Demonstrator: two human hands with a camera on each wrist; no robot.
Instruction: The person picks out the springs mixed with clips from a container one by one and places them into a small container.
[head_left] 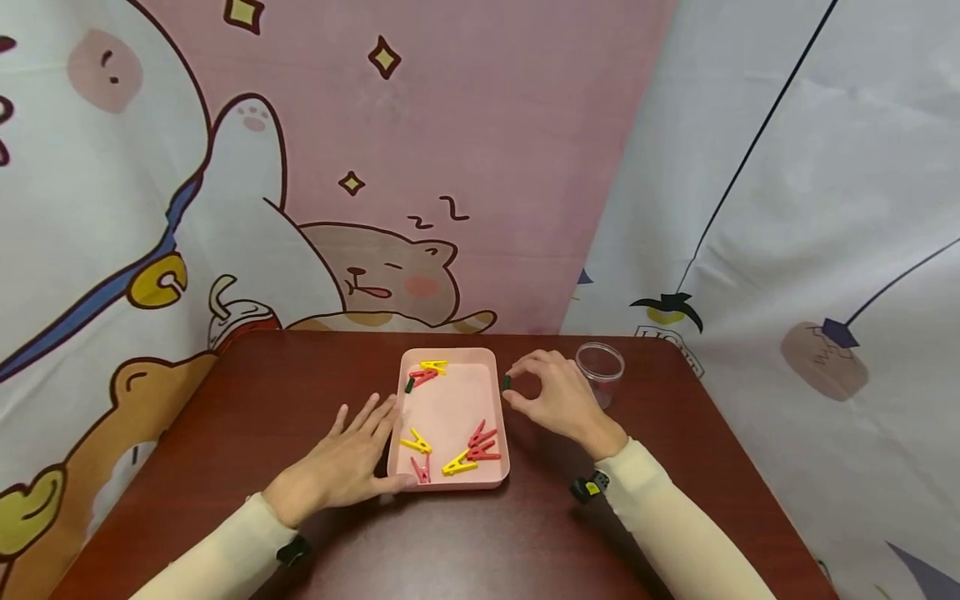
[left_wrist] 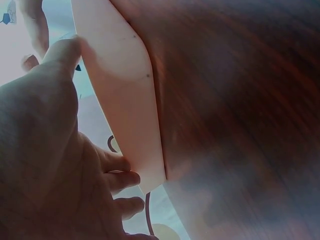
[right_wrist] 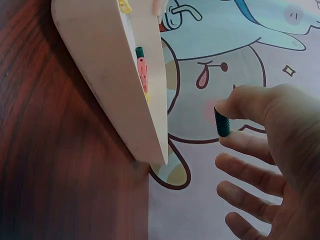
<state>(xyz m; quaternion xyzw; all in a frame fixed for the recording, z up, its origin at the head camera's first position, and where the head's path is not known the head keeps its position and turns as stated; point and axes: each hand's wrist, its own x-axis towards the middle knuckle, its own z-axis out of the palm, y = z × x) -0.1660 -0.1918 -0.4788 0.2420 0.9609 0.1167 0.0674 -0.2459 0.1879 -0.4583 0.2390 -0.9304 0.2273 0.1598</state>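
Note:
My right hand [head_left: 558, 396] pinches a small dark green ribbed cylinder [right_wrist: 222, 122] between thumb and index finger, just off the tray's right edge. The other fingers of that hand are spread apart. My left hand [head_left: 341, 458] touches the left side of the pink tray [head_left: 453, 400] with fingers extended and the thumb at the near left corner. Inside the tray lie several small plastic clips, among them a yellow clip [head_left: 460, 463], a red clip [head_left: 483, 451] and a pinkish-red clip [head_left: 421, 469]. Another dark green piece [head_left: 409, 385] sits by the red clips at the upper left.
A clear plastic cup [head_left: 600, 362] stands on the table just right of my right hand. The dark reddish-brown table [head_left: 420, 550] ends at a cartoon-printed cloth [head_left: 525, 167] behind it.

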